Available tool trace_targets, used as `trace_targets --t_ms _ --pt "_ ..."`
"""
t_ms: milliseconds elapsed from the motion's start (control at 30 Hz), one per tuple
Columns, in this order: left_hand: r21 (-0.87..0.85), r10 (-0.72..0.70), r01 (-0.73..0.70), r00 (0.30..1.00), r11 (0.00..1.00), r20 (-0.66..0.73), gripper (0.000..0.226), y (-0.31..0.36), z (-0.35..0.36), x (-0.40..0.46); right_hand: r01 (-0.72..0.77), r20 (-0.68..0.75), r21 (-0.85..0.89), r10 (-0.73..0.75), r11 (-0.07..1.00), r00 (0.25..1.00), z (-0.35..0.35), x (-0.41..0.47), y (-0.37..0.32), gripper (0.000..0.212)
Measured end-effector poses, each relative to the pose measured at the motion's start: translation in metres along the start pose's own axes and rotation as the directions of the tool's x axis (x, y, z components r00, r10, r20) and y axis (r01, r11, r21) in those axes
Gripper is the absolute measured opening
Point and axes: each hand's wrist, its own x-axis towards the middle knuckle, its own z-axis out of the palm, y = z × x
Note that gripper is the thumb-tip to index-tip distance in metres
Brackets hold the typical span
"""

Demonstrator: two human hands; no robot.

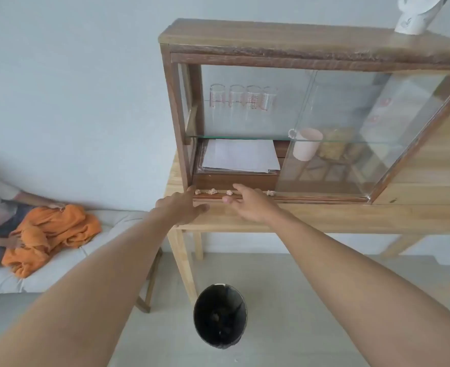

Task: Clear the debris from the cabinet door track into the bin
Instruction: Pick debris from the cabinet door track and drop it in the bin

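A wooden cabinet (298, 41) with sliding glass doors stands on a wooden table (324, 215). Its bottom door track (311, 199) holds several small pale crumpled bits of debris (213, 191). My left hand (184, 209) rests flat on the table at the cabinet's lower left corner, fingers apart, holding nothing. My right hand (250, 202) hovers over the track with fingers spread, its fingertips just in front of the debris. A black bin (219, 316) stands on the floor below the table edge, with dark bits inside.
The right glass door (350, 133) is slid to the right, leaving the left half open. Papers (241, 156), glasses (241, 100) and a pink mug (307, 147) sit inside. A person with an orange cloth (49, 234) lies on a white mattress at left.
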Motion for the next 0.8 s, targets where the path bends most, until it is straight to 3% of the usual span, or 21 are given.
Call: trace_targets --t_ms 267,567,800 --pt "-0.005 0.021 -0.022 0.992 1.0 -0.124 0.068 -0.01 0.023 0.027 0.058 -0.058 0.132 -0.051 0.99 0.997 0.033 0.029 -0.023 0.062" --pt "-0.158 0.012 -0.066 0.947 0.985 -0.322 0.036 -0.011 0.026 0.03 0.051 -0.178 0.222 -0.011 0.974 0.984 0.042 0.03 -0.032 0.038" --pt "-0.227 0.005 -0.104 0.918 0.968 -0.396 0.03 -0.012 0.028 0.022 0.048 -0.207 0.237 0.002 0.97 0.978 0.039 0.016 -0.024 0.028"
